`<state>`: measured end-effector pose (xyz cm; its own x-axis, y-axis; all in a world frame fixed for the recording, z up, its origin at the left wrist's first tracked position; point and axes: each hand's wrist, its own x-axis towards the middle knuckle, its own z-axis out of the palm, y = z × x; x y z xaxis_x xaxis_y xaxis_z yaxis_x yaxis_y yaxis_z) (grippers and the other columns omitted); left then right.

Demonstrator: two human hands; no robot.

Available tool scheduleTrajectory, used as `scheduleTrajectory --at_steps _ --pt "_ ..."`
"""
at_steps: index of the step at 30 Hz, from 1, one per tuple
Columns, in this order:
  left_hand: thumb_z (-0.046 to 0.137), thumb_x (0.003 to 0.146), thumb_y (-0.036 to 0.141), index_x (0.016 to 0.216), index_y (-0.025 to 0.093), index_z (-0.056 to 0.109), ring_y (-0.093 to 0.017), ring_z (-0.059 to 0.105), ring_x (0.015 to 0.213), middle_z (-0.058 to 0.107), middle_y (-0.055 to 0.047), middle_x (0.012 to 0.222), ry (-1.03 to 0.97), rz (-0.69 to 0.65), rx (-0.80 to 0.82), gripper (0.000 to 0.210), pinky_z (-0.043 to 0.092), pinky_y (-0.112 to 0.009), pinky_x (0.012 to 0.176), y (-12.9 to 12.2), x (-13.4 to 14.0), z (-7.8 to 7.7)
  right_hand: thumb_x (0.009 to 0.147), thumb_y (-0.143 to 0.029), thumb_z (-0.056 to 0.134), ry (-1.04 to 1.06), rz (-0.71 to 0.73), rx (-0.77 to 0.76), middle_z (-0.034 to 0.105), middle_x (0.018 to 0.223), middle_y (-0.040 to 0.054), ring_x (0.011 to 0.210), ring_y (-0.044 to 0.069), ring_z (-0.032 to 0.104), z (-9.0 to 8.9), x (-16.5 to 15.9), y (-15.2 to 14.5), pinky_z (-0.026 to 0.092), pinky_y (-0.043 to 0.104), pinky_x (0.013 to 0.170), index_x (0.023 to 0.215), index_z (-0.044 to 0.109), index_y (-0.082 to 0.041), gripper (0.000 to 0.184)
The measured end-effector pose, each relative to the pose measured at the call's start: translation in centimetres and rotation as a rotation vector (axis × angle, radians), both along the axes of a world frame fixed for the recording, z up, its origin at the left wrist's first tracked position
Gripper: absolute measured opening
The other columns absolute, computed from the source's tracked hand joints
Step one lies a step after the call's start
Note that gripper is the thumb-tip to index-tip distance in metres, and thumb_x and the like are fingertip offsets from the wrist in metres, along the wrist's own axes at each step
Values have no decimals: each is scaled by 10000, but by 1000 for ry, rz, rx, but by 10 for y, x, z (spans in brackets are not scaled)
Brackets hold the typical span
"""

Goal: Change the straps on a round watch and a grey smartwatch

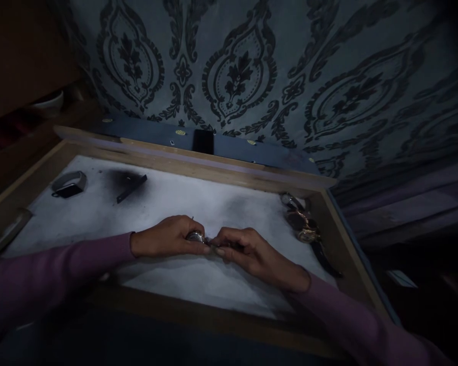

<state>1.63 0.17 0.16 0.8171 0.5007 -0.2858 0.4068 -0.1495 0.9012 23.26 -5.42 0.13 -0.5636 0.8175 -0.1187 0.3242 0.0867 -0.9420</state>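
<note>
Over the pale lining of a wooden drawer (244, 302), a wristwatch (196, 237) with a round silvery case is held between both hands. My left hand (170, 236) grips the case, thumb and fingers closed on its sides. The fingertips of my right hand (248, 247) pinch together close by, at what looks like the dark strap; the dim light hides exactly where they hold it. Several watches lie along the right side, among them a gold-coloured one (307, 234). A smartwatch (69, 185) with a light band rests in the far left corner.
A thin dark bar (132, 189) lies on the lining at left. An olive, box-like item (8, 230) sits against the left wall. Beyond the back rim, a black phone-like object (203, 141) lies on blue cloth (229, 144) before patterned wallpaper (238, 66).
</note>
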Motion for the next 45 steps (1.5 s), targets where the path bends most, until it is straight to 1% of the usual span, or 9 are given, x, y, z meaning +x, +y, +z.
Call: scheduleTrajectory --at_steps 4,13,19,23,28,30,35,41,45 --pt "613 820 420 689 160 588 -74 380 542 438 57 576 -2 12 -12 293 292 -206 517 -2 0 1 922 -301 539 7 -3 -13 486 658 -32 581 98 400 0 -2 -1 326 226 518 830 599 -173 169" --pt "619 815 365 715 151 603 -81 393 564 448 52 593 -37 13 -72 237 303 -203 533 -1 -1 0 871 -443 626 103 -101 -177 549 693 -12 624 109 479 0 -7 0 396 240 574 878 640 -163 280" --pt "603 823 336 753 146 621 -85 433 585 502 45 627 -51 -7 -81 203 330 -200 562 0 1 5 899 -392 592 132 -241 -197 659 1016 60 892 171 588 -3 1 6 472 297 774 1078 686 -184 290" --pt "600 823 343 758 148 623 -84 407 553 473 52 596 -32 -2 -74 207 316 -203 539 0 0 6 886 -380 607 105 -292 -128 625 961 50 806 147 574 -9 5 5 469 275 701 1123 692 -179 322" --pt "594 835 363 760 155 609 -82 401 558 472 52 611 -69 3 -82 222 320 -201 539 0 -1 3 856 -356 641 156 -397 -191 631 765 9 609 109 555 -10 -3 2 464 249 568 1226 618 -163 417" --pt "592 834 360 749 155 602 -81 401 559 465 55 604 -71 9 -71 221 319 -201 540 1 -1 2 830 -347 671 177 -427 -184 664 747 18 636 125 601 -9 -7 2 487 254 580 1170 627 -162 390" --pt "594 830 361 740 158 593 -81 392 552 437 61 580 -51 14 -57 223 312 -206 533 1 -1 2 806 -381 702 163 -444 -146 669 686 25 626 136 629 -11 -11 4 500 248 554 825 658 -162 224" --pt "589 835 368 750 154 605 -89 423 584 467 50 613 -60 11 -72 232 329 -209 557 2 -1 -2 849 -426 643 163 -400 -68 672 736 26 683 151 636 -9 -10 4 522 272 624 876 670 -181 248" --pt "587 836 374 785 150 625 -95 435 597 490 41 635 -68 5 -67 233 345 -222 580 3 -2 -2 891 -400 584 87 -342 -13 597 652 -6 609 126 563 -6 -13 2 457 240 557 905 661 -180 233"
